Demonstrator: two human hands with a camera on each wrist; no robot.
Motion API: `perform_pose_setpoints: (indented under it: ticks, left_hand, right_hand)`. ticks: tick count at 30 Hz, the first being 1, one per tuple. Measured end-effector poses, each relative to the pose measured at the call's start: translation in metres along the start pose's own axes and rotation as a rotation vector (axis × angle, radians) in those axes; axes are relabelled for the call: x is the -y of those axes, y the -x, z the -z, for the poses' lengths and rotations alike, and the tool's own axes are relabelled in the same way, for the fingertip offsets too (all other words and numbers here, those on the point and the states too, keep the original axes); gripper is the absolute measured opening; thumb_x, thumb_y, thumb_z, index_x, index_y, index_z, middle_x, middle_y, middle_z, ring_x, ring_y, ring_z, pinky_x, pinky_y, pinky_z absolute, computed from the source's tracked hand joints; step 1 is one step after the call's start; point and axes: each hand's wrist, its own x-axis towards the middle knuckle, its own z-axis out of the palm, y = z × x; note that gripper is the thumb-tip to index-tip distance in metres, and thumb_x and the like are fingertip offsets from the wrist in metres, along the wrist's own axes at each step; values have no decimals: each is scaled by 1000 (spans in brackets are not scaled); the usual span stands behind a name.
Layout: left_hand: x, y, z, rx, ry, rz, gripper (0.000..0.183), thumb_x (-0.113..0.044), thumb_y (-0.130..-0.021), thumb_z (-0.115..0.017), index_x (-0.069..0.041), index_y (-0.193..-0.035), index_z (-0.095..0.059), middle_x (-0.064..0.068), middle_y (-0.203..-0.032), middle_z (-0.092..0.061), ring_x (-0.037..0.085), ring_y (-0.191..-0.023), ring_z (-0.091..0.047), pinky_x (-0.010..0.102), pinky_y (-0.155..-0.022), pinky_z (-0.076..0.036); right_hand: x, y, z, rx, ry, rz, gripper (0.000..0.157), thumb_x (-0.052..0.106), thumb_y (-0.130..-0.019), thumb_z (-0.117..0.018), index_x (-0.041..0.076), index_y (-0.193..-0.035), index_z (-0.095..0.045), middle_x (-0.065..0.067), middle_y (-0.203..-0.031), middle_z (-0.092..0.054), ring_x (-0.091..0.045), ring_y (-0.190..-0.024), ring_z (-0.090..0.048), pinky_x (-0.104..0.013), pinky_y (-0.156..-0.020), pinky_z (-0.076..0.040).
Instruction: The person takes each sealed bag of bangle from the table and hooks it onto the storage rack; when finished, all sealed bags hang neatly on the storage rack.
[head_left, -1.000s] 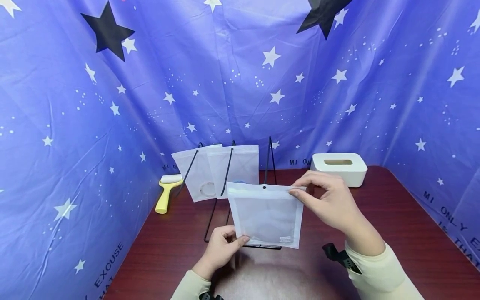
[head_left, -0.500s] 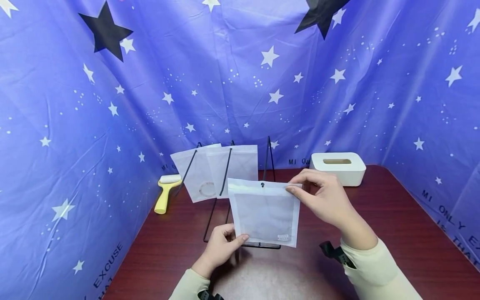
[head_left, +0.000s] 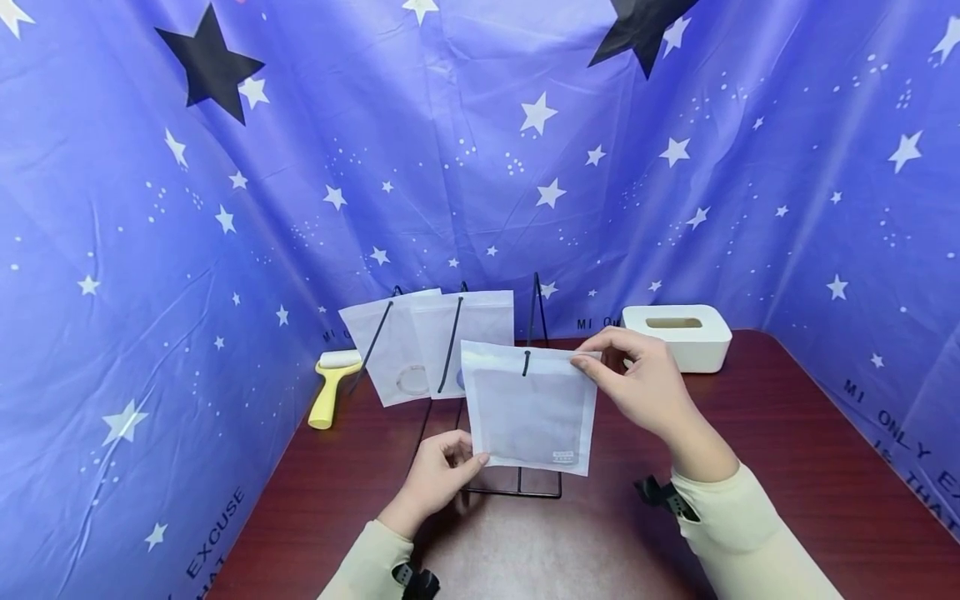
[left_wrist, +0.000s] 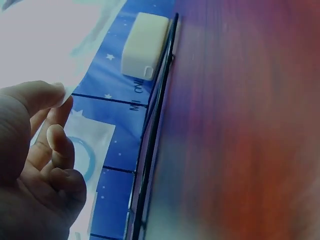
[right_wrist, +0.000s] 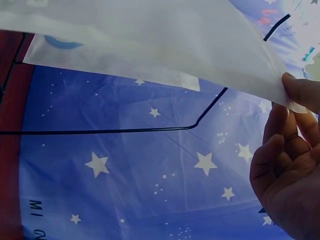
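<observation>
A translucent white zip bag hangs before me in the head view, with the black prong of a wire rack through the hole at its top. Between thumb and fingers, my left hand pinches its lower left corner. The upper right corner is pinched by my right hand; the right wrist view shows the prong sticking out past the bag. Two similar bags hang on the prongs to the left: one bag holds a pale ring, and the other bag partly shows something blue.
At the back right of the dark red table stands a white tissue box. A yellow-handled lint roller lies at the left edge. Blue star-printed cloth walls the back and sides.
Both hands have raised the bag a little and moved it toward the rack. The prong, earlier only at the hole, now passes through it and shows in front.
</observation>
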Motion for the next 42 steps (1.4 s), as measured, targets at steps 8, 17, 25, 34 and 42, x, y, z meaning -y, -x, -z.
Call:
perform_pose_setpoints:
  ticks: [8,17,25,34,42]
  left_hand:
    - [7,-20,8,-62,-30,3,12,-20,-90,-86,-19,-89,-74,-8,-67,-66,7,-59,-56,25,-56,-46]
    - [10,-42,12,-79,-102,-1,8,-13,-91,-83,-17,-92,-76,-8,-72,-65,8,-62,-56,25,-57,-47]
    - [10,-61,10,-100,-71,72,9,-16,-90,-85,-13,-94,-78,-5,-78,-72,9,-64,-57,24,-60,-47]
    - [12,-76,5,-125,-75,122,6,-18,-91,-84,-15,-94,-79,-5,-73,-72,12,-57,-64,27,-58,-53]
    - [13,-87,0,-139,-91,171,5,-21,-92,-83,-18,-93,-79,-7,-74,-72,21,-59,-69,32,-65,-55]
  right_hand:
    - [-15,-11,-4,-29,-4,-50,5,2,-90,-81,5,-90,-78,-6,-62,-52,-16,-55,-42,-26,-50,-32]
    - [-37,-27,-8,-30,-50,-93,4,2,-92,-80,0,-94,-78,-10,-65,-56,-20,-57,-45,-24,-52,-35]
    - [-50,-40,-7,-33,-57,-137,5,4,-93,-79,0,-97,-78,-16,-67,-57,-20,-57,-45,-24,-52,-37]
    - [-98,-56,-9,-54,-6,-164,9,16,-93,-83,9,-98,-81,-13,-72,-65,-21,-63,-55,-24,-55,-41]
    - [-108,-70,-7,-36,36,-177,15,32,-94,-82,17,-97,-82,-5,-76,-68,-20,-68,-57,-27,-57,-43]
